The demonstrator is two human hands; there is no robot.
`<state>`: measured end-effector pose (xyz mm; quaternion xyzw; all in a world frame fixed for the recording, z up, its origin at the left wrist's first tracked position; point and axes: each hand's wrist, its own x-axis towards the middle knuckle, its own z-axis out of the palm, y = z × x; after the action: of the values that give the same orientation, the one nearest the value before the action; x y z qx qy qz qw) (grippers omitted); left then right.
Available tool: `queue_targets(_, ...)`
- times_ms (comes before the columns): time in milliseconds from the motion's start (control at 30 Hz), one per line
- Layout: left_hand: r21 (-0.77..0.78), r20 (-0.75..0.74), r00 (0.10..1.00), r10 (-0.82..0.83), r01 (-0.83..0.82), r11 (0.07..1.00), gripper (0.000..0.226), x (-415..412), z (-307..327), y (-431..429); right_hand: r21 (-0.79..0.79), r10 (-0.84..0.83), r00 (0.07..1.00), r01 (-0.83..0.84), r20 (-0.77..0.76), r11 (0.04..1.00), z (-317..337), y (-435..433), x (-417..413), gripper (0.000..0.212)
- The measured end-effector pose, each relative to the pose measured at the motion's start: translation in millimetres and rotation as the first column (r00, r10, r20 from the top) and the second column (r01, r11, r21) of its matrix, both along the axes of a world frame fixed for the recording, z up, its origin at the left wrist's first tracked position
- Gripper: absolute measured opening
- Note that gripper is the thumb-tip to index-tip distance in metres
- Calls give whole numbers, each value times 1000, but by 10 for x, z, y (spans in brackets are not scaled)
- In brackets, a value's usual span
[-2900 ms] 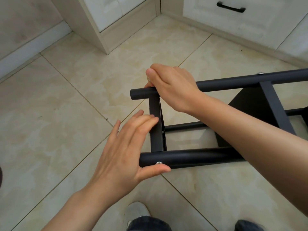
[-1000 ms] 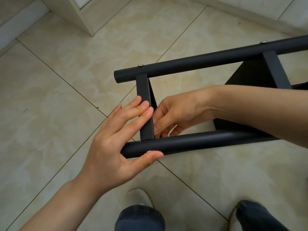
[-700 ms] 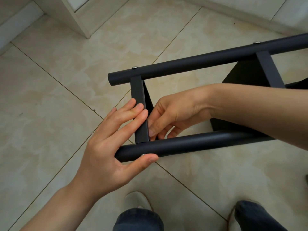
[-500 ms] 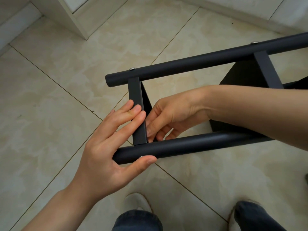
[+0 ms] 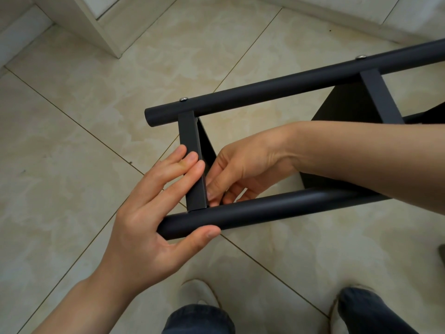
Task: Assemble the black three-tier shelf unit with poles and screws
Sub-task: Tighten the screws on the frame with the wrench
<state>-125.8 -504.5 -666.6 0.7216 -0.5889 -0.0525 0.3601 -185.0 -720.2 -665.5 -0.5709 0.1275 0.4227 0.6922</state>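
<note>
Black far pole released; fingers of right hand touch crossbar.

Glossy beige marbled floor tiles with thin dark grout lines run diagonally. A cream cabinet corner stands far left; a pale baseboard runs far right.

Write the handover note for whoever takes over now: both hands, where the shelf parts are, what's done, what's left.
Left hand: straight fingers on the end crossbar, thumb against the near pole.
Right hand: inside the frame, fingertips curled at the crossbar's joint with the near pole; any held part is hidden.
The shelf unit lies on its side on the tile floor.
Done: two screws show in the far pole.
Left: probably fasten the near-pole joint; no screw visible there.
</note>
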Motion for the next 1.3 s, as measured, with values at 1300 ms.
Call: queue_targets(1300,-24,22,1000,8,-7,1000,61,9,-21,11,-48,-32,999,33,8,998,54,59,-35,12)
